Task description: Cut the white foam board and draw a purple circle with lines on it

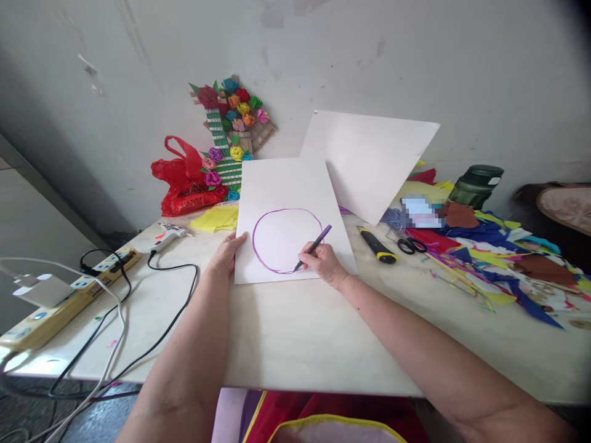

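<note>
Now the right hand (321, 261) pinches a marker (323, 235) at a purple ring (253, 241) on white paper (286, 184); I can't tell if the left hand (226, 252) pinches its edge.

- Left hand (226, 253) and right hand (324, 263) bare, I notice, arms (189, 344) too
- Red garment (295, 406) on the body
- Yellow trim (323, 418), partly curved
- Purple strip (250, 411) beside it

Wall (332, 67): softly lit, dimmer toward 10 o'clock
Tabletop (295, 344): soft shadow (244, 332) at 7 o'clock
Drawing sheet (281, 184): bright, crisp
Scraps (545, 269): smeared, 3 o'clock
Pixelated patch (421, 211): 3 o'clock, nearer centre
Frame corner (579, 24): dark, 2 o'clock
</note>
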`<state>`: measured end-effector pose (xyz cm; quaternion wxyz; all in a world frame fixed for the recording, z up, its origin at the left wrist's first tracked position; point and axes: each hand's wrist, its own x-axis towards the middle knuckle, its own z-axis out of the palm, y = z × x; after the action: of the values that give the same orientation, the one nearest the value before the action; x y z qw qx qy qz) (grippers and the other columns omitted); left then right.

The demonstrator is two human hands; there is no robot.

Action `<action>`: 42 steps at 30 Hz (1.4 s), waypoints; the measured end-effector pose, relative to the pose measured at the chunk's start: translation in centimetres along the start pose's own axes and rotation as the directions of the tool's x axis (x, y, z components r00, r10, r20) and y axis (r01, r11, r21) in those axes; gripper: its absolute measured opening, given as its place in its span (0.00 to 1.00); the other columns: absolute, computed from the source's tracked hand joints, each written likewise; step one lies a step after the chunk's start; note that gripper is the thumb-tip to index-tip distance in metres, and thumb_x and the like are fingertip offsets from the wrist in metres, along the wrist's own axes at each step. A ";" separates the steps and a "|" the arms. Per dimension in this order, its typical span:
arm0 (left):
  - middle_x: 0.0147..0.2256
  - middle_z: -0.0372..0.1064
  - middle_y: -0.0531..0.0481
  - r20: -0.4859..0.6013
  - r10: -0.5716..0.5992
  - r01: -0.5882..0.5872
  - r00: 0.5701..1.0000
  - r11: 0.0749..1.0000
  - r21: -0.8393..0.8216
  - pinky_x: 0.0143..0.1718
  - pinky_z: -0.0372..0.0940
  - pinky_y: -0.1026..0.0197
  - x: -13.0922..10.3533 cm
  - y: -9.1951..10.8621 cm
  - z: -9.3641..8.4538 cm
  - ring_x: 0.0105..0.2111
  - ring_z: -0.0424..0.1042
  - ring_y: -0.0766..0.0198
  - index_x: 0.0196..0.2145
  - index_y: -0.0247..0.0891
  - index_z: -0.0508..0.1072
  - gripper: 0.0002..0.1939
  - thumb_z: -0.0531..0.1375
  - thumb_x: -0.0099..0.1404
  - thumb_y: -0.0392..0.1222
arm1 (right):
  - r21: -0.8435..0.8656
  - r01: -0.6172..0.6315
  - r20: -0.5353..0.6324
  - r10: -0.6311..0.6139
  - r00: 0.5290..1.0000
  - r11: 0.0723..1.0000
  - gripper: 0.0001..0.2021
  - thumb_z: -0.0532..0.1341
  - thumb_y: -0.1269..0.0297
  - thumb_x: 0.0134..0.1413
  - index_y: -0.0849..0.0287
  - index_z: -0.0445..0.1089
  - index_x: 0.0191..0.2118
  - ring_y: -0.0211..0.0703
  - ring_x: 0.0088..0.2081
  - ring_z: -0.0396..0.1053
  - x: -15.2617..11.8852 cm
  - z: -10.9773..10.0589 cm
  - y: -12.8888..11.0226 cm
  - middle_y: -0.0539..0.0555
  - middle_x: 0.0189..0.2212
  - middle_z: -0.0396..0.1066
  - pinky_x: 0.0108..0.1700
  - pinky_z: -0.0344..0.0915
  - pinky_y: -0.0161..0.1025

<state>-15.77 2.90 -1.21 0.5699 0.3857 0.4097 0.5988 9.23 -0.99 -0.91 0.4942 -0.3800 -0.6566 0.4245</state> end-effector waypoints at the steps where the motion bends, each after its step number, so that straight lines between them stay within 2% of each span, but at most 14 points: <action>1: 0.29 0.73 0.45 0.002 -0.001 0.001 1.000 1.000 0.002 0.36 0.69 0.55 0.0 0.0 0.0 0.29 0.73 0.59 0.43 0.32 0.67 0.18 0.60 0.52 0.33 | -0.009 0.002 0.008 -0.002 1.000 1.000 0.05 0.58 0.66 0.38 0.61 0.64 0.19 0.33 0.17 0.62 0.0 0.1 0.0 0.46 0.13 0.61 0.22 0.57 0.31; 10: 0.29 0.73 0.45 -0.001 0.001 -0.001 1.000 1.000 0.012 0.35 0.69 0.55 0.0 0.0 0.0 0.27 0.73 0.59 0.44 0.32 0.67 0.19 0.60 0.52 0.34 | -0.065 0.022 0.031 -0.020 0.999 0.998 0.05 0.58 0.66 0.39 0.61 0.66 0.20 0.34 0.18 0.63 -0.1 0.2 0.2 0.48 0.13 0.64 0.24 0.59 0.31; 25: 0.28 0.73 0.46 -0.001 0.000 0.000 1.000 1.000 0.014 0.33 0.70 0.54 -0.1 0.0 0.2 0.26 0.73 0.59 0.39 0.33 0.68 0.15 0.61 0.51 0.34 | -0.063 0.023 0.075 -0.018 0.997 0.998 0.06 0.59 0.64 0.41 0.61 0.66 0.21 0.35 0.21 0.66 -0.2 1.3 0.0 0.48 0.15 0.66 0.26 0.62 0.31; 42: 0.30 0.73 0.45 -0.006 -0.001 0.001 1.000 1.000 0.026 0.36 0.69 0.55 -0.1 0.1 0.1 0.28 0.73 0.58 0.44 0.32 0.67 0.20 0.61 0.51 0.34 | -0.100 0.031 0.062 -0.025 0.998 0.994 0.06 0.58 0.64 0.41 0.60 0.65 0.21 0.35 0.19 0.65 -0.1 1.0 0.2 0.47 0.14 0.64 0.25 0.61 0.31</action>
<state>-15.65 2.76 -1.10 0.5638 0.3909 0.4194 0.5945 8.34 -1.17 -1.27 0.4601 -0.3822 -0.6973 0.3951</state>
